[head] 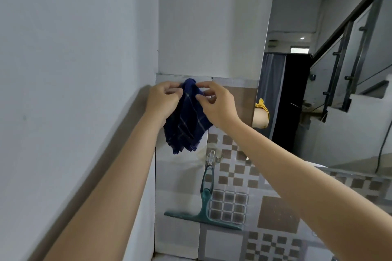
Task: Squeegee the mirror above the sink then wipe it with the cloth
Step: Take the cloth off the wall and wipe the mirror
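White wall (74,48): fills the left of the view and turns a corner to a second white face above the tiles.

Mirror (318,70): large pane on the right, its left edge running down beside the tiled strip. It reflects a staircase with a metal railing, a dark doorway with a grey curtain, ceiling lights, and a bit of an arm with a yellow sleeve at the pane's edge.

Tiles (233,207): grey and brown, plain above and chequered below, covering the lower wall between the corner and the mirror.

Squeegee (203,216): green, hanging blade-down by its handle loop from a small clear hook (211,155) stuck on the tiles. Neither hand touches it.

Cloth (187,121): dark blue with pale check lines, bunched, hanging against the upper tiles left of the mirror. Its top edge is held at the tile line; the loose end drops to just above the hook.

Left hand (163,98): fingers pinched on the cloth's top left edge.

Right hand (216,105): thumb and fingers pinched on the cloth's top right edge, close beside the left hand.

Containers: none in view.
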